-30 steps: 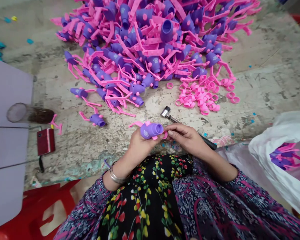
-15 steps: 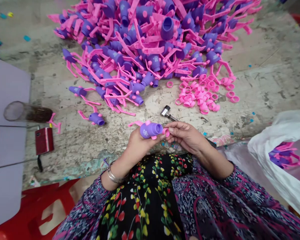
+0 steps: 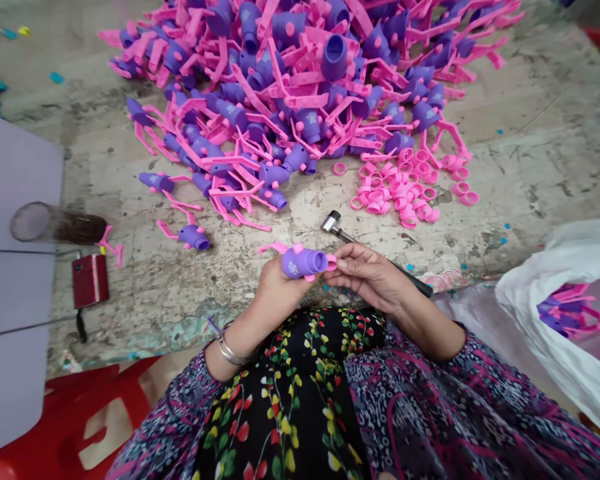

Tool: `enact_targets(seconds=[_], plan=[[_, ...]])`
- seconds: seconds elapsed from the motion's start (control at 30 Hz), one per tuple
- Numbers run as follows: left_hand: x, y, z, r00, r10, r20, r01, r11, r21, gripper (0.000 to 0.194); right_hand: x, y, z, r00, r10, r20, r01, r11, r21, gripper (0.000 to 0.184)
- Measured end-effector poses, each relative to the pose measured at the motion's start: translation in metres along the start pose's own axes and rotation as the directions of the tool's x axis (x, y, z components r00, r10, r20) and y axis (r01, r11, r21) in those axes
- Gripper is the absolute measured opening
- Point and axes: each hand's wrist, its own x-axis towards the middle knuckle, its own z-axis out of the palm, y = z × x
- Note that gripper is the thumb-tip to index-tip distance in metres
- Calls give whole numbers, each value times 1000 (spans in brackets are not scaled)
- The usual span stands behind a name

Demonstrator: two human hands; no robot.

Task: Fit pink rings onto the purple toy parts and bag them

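Observation:
Closed round a purple plastic nozzle piece [image 3: 303, 263] with pink arms is my left hand [image 3: 280, 283]; the piece lies sideways, its round threaded mouth facing right. My right hand [image 3: 367, 273] pinches a small pink ring [image 3: 331, 263] at that mouth. The ring is right at the rim; whether it touches cannot be made out. Just beyond my right hand lies a small hammer [image 3: 333, 222] with a metal head, its handle passing behind that hand. More loose pink rings [image 3: 395, 183] lie in a heap farther off on the worn table [image 3: 140, 280].
A large pile of purple and pink pieces [image 3: 300, 87] covers the far table. One single piece [image 3: 193, 237] lies apart at left. Also at left are a glass [image 3: 55, 223] on its side and a dark red box [image 3: 90, 280]. At right, a white sack [image 3: 525, 293] holds similar pieces.
My right hand has brought the pink ring slightly left, closer to the nozzle piece's mouth. My left hand has barely shifted, still holding the piece.

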Motion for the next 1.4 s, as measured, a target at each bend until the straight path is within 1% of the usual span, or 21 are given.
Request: enact_targets(seconds=[0.07, 0.17, 0.27, 0.33, 0.4, 0.47, 0.57, 0.63, 0.73, 0.77, 0.9, 1.07, 1.23, 1.4], plan=[[0, 0, -1, 1000, 15, 25, -15, 1000, 25, 11, -1, -1, -1, 999, 40, 15, -40, 999, 6, 21], [0, -1, -2, 1000, -3, 17, 1, 994, 108, 10, 0, -1, 0, 996, 83, 25, -83, 996, -19, 23], [1, -5, -1, 1000, -17, 17, 13, 981, 192, 9, 2, 0, 0, 996, 83, 15, -81, 992, -98, 26], [2, -7, 0, 999, -31, 38, 23, 979, 201, 11, 2, 0, -1, 998, 55, 5, -53, 983, -173, 26], [3, -7, 0, 995, -50, 83, 37, 987, 159, 14, 1, -3, -2, 1000, 9, 0, -9, 977, -212, 25], [3, -4, -2, 984, -50, 171, 40, 997, 66, 15, -2, -6, -4, 1000, -30, 4, 31, 981, -192, 28], [2, 2, -6, 945, -14, 328, 44, 995, -84, 23, -9, -11, -4, 998, -62, 27, 65, 988, -138, 36], [1, 2, -9, 926, -23, 378, 74, 990, -122, 29, -12, -12, -2, 995, -91, 44, 96, 987, -130, 32], [0, -3, -10, 926, -77, 369, 130, 984, -120, 47, -14, -10, 1, 989, -132, 69, 140, 982, -128, 26], [0, -6, -10, 927, -87, 365, 141, 982, -126, 50, -14, -9, 1, 987, -141, 75, 150, 980, -130, 27], [-3, -8, -10, 914, -93, 395, 167, 974, -155, 44, -14, -7, 2, 984, -163, 76, 173, 975, -141, 29], [-7, 0, -13, 901, -135, 413, 202, 972, -123, 41, -13, -7, 2, 981, -169, 90, 180, 975, -127, 26], [-7, 3, -14, 877, -196, 440, 284, 948, -145, 41, -12, -5, 1, 979, -189, 81, 198, 972, -127, 27], [-6, 0, -14, 867, -224, 446, 336, 922, -190, 40, -12, -5, 0, 976, -194, 95, 205, 971, -122, 27]])
